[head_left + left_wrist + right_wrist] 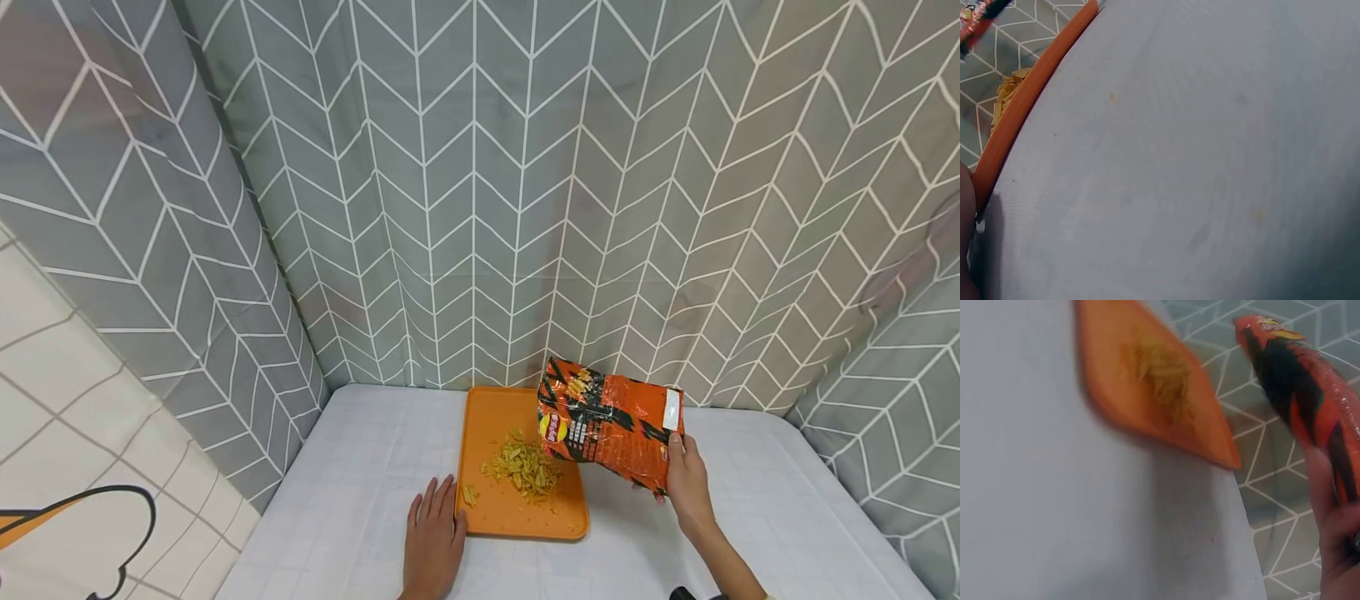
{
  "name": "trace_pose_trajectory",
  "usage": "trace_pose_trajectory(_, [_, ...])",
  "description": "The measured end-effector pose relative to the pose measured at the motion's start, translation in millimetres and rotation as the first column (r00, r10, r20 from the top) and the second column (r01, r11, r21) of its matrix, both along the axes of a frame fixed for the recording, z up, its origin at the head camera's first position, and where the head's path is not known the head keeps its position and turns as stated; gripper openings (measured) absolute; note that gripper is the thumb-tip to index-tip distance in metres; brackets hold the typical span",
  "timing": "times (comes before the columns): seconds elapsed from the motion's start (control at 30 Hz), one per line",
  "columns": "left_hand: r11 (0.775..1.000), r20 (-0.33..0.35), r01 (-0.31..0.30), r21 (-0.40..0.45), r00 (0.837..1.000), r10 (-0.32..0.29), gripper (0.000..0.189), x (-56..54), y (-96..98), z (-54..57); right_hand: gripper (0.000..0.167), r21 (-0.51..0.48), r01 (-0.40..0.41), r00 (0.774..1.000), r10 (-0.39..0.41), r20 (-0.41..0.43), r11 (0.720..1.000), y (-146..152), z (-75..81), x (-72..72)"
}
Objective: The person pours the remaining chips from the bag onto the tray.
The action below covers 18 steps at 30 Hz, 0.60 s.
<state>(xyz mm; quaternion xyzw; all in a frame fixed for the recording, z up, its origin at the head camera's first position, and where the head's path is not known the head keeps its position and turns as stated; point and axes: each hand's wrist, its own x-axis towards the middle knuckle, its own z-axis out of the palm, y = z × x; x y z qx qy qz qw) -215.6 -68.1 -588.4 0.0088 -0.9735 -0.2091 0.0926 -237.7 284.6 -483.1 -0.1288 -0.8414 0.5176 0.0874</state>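
Note:
My right hand (688, 482) grips one end of a red and black Lay's chip bag (611, 421), thumb on the front face. The bag is raised and tilted above the right side of an orange tray (487, 417). On the tray lies a loose heap of yellow stick-shaped chips (527, 468), with a few pieces (470, 495) apart near its left edge. My left hand (435, 537) lies flat beside the tray's left edge, fingers extended, thumb close to the rim. In the right wrist view the bag (1310, 387) is held beyond the tray (1110, 403).
The tray sits on a table with a white cloth (360, 483). A grey curtain with white chevron lines (480, 208) hangs right behind the table and along both sides. Small crumbs (1114, 98) dot the cloth beside the tray.

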Motion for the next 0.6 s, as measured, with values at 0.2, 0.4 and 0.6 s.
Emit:
trace_pose_trajectory(0.2, [1.000,0.004,-0.001,0.001,1.000,0.001,0.052,0.0,-0.1,0.2,0.069,0.051,-0.001,0.999,0.003,-0.049,0.999,-0.9,1.0,-0.6])
trace_pose_trajectory(0.4, [1.000,0.003,0.001,0.003,1.000,-0.001,0.053,0.1,-1.1,-0.6,0.069,0.036,0.013,0.999,-0.012,-0.030,0.999,-2.1,-0.8,0.0])
trace_pose_trajectory(0.6, [1.000,0.001,-0.001,0.008,1.000,0.001,0.052,-0.6,-0.7,-1.2,0.069,0.029,0.003,1.000,-0.002,-0.018,1.000,-4.0,2.3,0.4])
